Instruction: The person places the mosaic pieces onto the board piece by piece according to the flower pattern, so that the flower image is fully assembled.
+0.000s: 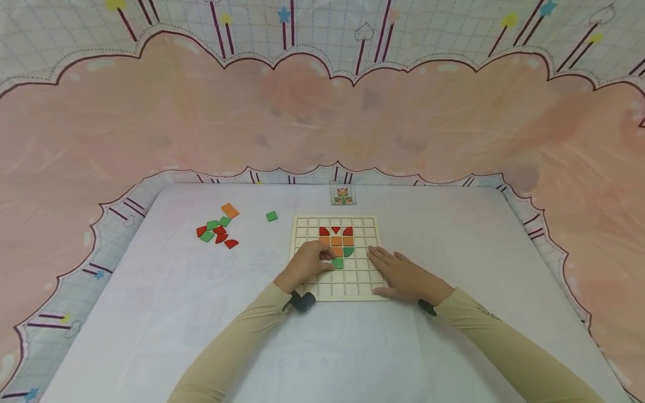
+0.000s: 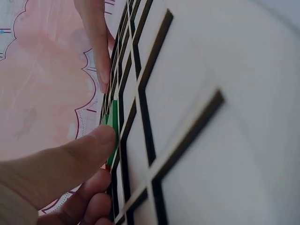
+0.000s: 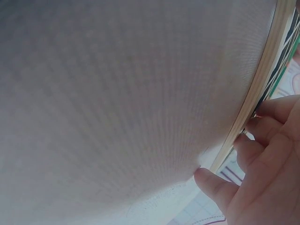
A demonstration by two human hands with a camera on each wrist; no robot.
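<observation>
A pale wooden grid board (image 1: 359, 288) lies on the white table. Red, orange and green tiles form a pattern in its upper and middle cells. My left hand (image 1: 308, 261) reaches over the board's left side with fingers curled and thumb out, beside the green square (image 1: 338, 263). In the left wrist view the thumb overlaps a green tile (image 2: 114, 140) at the grid; the curled fingers hide part of it. My right hand (image 1: 403, 274) rests along the board's right edge, fingers extended over the rim. In the right wrist view its fingertips (image 3: 269, 107) touch the board's side.
Left of the board, loose red, green and orange tiles (image 1: 229, 210) lie in a loose group. A single green square (image 1: 272, 216) lies nearer the board. Behind the board stands a small pattern card (image 1: 343, 195) near the table's far edge. A patterned cloth (image 1: 302, 117) hangs beyond.
</observation>
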